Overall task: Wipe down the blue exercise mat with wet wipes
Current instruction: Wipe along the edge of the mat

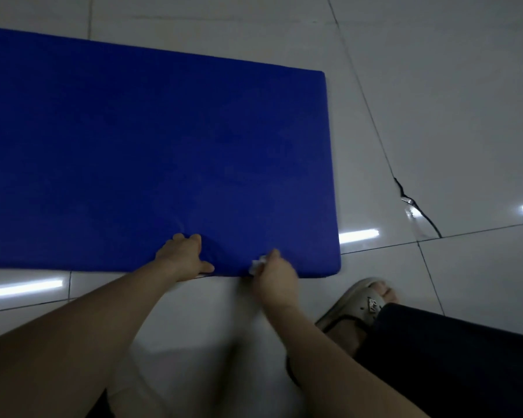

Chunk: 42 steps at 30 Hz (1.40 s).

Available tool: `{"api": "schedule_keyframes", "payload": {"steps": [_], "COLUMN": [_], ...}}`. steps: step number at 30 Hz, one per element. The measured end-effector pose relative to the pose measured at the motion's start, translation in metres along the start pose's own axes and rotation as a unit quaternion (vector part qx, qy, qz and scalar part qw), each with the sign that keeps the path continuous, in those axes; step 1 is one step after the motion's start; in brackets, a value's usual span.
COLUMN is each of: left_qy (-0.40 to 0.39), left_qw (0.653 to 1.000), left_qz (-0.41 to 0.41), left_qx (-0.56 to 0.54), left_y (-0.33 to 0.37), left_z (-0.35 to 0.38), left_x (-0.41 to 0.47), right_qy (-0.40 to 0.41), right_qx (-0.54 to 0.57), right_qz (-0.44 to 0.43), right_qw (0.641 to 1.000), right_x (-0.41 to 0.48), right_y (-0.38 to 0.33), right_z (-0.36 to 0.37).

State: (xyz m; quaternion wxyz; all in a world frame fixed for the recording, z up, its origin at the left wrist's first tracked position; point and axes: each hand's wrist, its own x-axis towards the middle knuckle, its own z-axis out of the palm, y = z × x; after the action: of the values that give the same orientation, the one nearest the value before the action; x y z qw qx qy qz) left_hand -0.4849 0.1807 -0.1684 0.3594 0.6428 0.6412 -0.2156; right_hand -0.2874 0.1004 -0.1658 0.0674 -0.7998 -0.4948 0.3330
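Blue exercise mat [163,146] is gripped at its near edge by left hand [183,256], apparently steadying it for right hand [277,276], which pinches wet wipe [258,264].

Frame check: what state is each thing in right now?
blue mat: lying flat, near edge dented.
wet wipe: crumpled, against the mat's near edge.
left hand: grips the mat's near edge.
right hand: holds the wet wipe.
floor tile: cracked, right of the mat.

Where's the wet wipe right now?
In the head view, low and right of centre, the wet wipe sits in the right hand at the near edge of the blue mat, just right of the left hand.
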Motion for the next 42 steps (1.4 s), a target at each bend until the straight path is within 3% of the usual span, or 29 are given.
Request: {"api": "schedule_keyframes", "payload": {"steps": [3, 7, 10, 13, 18, 24, 28, 31, 36, 39, 42], "left_qy": [-0.003, -0.022, -0.024, -0.024, -0.02, -0.029, -0.036, -0.042, -0.045, -0.043, -0.041], "left_qw": [1.0, 1.0, 1.0, 1.0, 1.0, 0.999, 0.999, 0.999, 0.999, 0.999, 0.999], "left_qz": [-0.008, -0.014, -0.003, 0.004, 0.003, -0.004, -0.007, -0.009, -0.006, -0.005, -0.004], "left_qx": [0.003, -0.001, -0.003, -0.003, 0.0, 0.016, 0.026, 0.032, 0.028, 0.028, 0.035], "left_y": [0.003, 0.006, 0.006, 0.005, 0.003, 0.005, 0.007, 0.007, 0.006, 0.007, 0.006], "left_z": [-0.001, -0.005, -0.007, -0.006, -0.004, -0.007, -0.009, -0.01, -0.01, -0.012, -0.012], "left_x": [0.002, 0.002, 0.0, 0.0, -0.003, 0.002, 0.005, 0.004, 0.001, 0.002, 0.002], "right_qy": [-0.054, -0.049, 0.02, 0.111, 0.151, 0.161, 0.031, 0.003, 0.141, 0.147, 0.138], "right_qx": [-0.05, -0.062, 0.012, 0.063, 0.097, 0.204, 0.221, 0.174, 0.138, 0.098, 0.115], "right_qz": [-0.078, -0.074, 0.026, 0.158, 0.271, 0.244, 0.133, 0.082, 0.233, 0.283, 0.263], "right_qw": [0.994, 0.994, 0.999, 0.979, 0.946, 0.935, 0.966, 0.981, 0.952, 0.943, 0.948], "right_x": [-0.009, -0.006, -0.001, 0.006, 0.023, 0.012, -0.008, -0.008, 0.02, 0.032, 0.024], "right_y": [-0.043, -0.023, 0.025, 0.061, 0.096, 0.063, 0.022, 0.021, 0.085, 0.101, 0.075], "right_z": [0.03, 0.014, -0.022, -0.054, -0.082, -0.052, -0.021, -0.02, -0.073, -0.084, -0.064]}}
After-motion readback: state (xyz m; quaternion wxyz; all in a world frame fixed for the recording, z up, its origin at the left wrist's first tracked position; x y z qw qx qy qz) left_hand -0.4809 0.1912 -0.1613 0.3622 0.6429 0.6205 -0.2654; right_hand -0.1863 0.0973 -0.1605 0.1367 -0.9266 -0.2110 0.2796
